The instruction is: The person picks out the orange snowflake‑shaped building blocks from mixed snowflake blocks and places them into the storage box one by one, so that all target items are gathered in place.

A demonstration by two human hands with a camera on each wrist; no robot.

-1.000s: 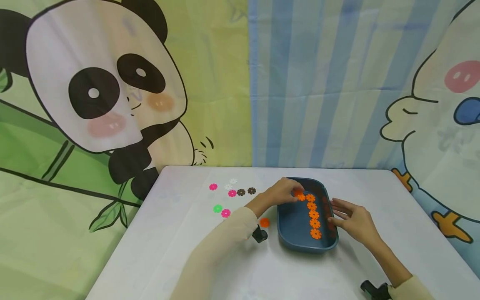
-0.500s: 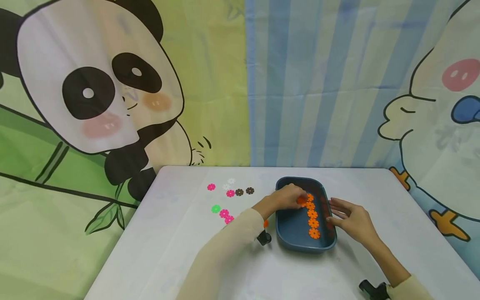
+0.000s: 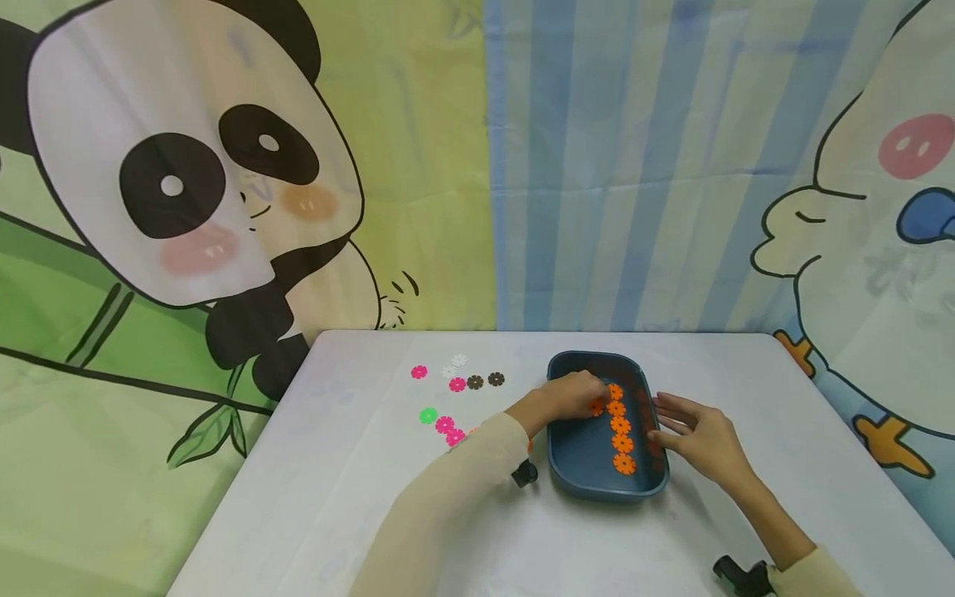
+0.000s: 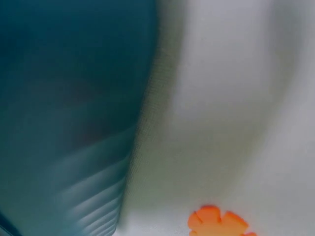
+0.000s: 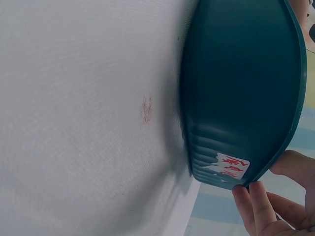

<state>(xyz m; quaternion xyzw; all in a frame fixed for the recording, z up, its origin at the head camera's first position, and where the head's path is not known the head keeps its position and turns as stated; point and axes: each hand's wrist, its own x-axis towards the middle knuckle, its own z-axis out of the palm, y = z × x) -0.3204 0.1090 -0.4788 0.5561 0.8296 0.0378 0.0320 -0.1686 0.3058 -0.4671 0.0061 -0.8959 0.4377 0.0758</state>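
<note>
Our left hand [image 3: 569, 395] bends over orange flowers [image 3: 621, 424] in the box [image 3: 585, 466]; whether it pinches one, we cannot tell. Our right hand [image 3: 705, 439] clamps its rim [image 5: 302, 93]; a tug could scatter those flowers. Our left sleeve [image 3: 448, 489] partly hides a loose flower [image 4: 216, 223] beside it; pink flowers [image 3: 444, 424] lie farther off.

I see one blue plastic tray [image 3: 585, 463], at least seven orange flower-shaped discs [image 3: 623, 464], four pink [image 3: 419, 372], two white [image 3: 458, 360], two brown [image 3: 496, 379], one green [image 3: 429, 416].
</note>
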